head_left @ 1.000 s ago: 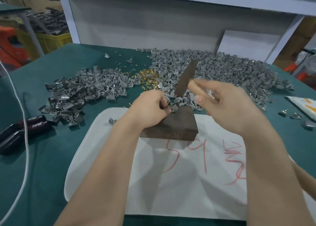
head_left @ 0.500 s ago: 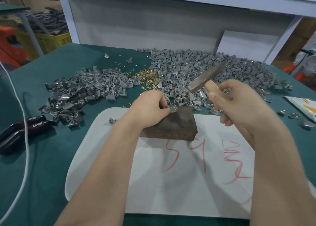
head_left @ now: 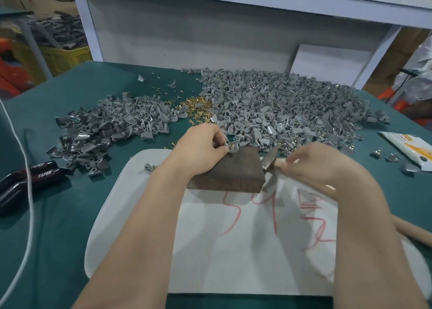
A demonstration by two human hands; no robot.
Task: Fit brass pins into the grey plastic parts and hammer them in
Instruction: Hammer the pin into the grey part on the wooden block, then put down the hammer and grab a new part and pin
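We find hammering in hand. Our left hand (head_left: pixel 198 145) pinches a grey part (head_left: pixel 234 147), brass pin (head_left: pixel 230 145) seated, on the block's (head_left: pixel 233 170) far corner. Our right hand (head_left: pixel 315 166) has its grip closed round the hammer (head_left: pixel 268 161), whose head sits beside the block. Next, we judge: strike the pin squarely.

Bright, even overhead light; no hard glare. Soft, doubled forearm shadows on white sheet (head_left: pixel 233 273), lower centre; darker band under metal block (head_left: pixel 233 175). Motion blur smears right hand (head_left: pixel 322 166) and hammer (head_left: pixel 268 162), centre right; left hand (head_left: pixel 198 145) and pinched grey part (head_left: pixel 232 146) fairly sharp. Wide-angle bend: shelf frame (head_left: pixel 257 2) bows along top, table (head_left: pixel 58 238) edges curve. Upper-left background soft, dim. Slight overexposure at far right edge.
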